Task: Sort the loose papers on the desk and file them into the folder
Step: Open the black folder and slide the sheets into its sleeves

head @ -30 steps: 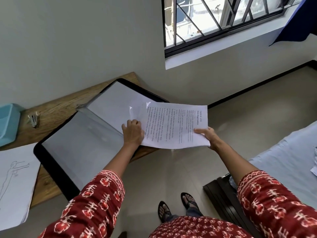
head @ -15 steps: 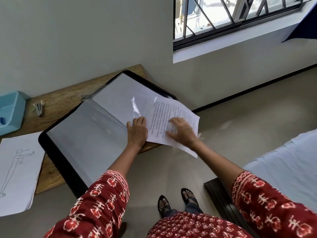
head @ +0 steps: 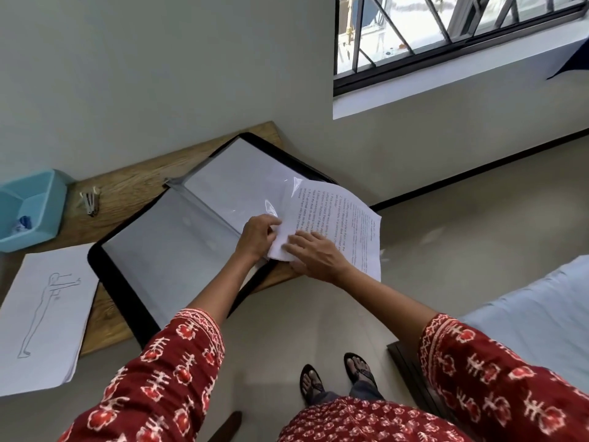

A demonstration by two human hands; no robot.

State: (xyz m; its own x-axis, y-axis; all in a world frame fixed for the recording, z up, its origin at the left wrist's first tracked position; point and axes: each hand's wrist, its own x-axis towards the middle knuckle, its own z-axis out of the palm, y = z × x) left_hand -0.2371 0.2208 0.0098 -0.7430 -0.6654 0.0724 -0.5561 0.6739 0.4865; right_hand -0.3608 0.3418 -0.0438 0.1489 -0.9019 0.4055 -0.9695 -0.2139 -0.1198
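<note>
Black folder (head: 127,291) (red-patterned sleeves (head: 165,378))

Black folder (head: 127,295) lying open and flat on the wooden desk, turned at an angle, its right part overhanging the desk's front edge. Inside, 2 clear plastic sleeves (head: 172,247) spread either side of the spine, each backed in pale grey-white and catching glare. Printed sheet (head: 347,224), white with lines of small black text, angled across the right-hand sleeve's open edge, near corner curled and bunched, far half sticking out past the folder and the desk. Stack of loose papers (head: 41,320) left of the folder, just beside it, reaching past the desk's front edge; top sheet bearing a thin line drawing of a standing figure with arms stretched forward.
</note>
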